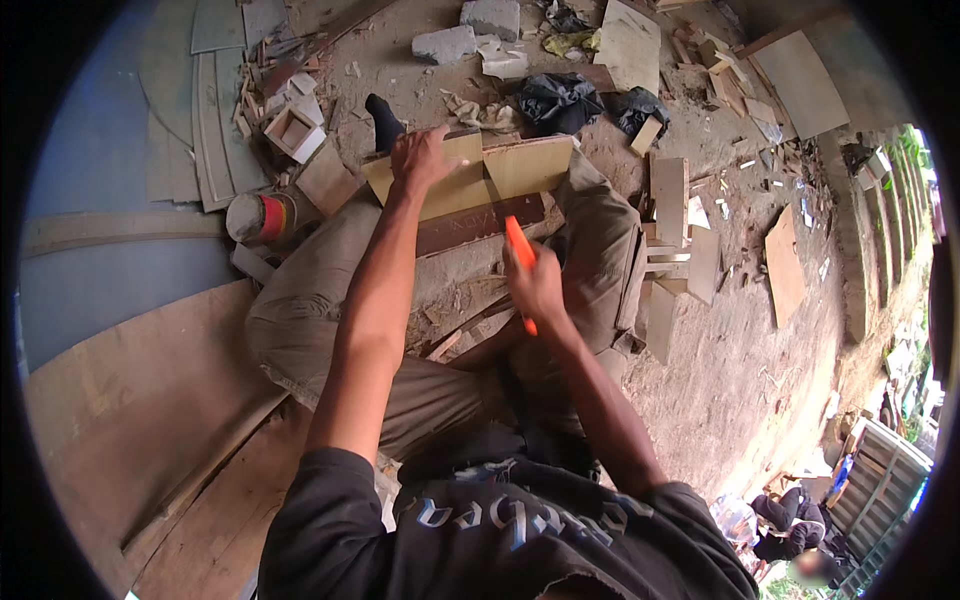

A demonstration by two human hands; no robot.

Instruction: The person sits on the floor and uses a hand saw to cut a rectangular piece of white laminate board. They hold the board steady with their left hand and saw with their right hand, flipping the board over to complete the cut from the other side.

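Note:
My right hand (536,287) is wrapped round the orange handle of a handsaw (516,240). Its dark blade runs up from the handle to a pale wooden board (440,192), at a line that divides the board's left part from its right part (530,165). My left hand (425,160) grips the board's upper edge, left of the blade, with the thumb pointing right. Both ends of the board lie by my bent legs. Below it is a reddish-brown wooden piece (470,230) with markings on it. The blade's tip is hard to make out.
Black plastic bags (560,100) and concrete blocks (445,45) lie ahead on the dirt floor. Wood offcuts (668,200) are scattered at right. A can with a red band (272,217) stands by my left knee. Another person (790,520) is at lower right.

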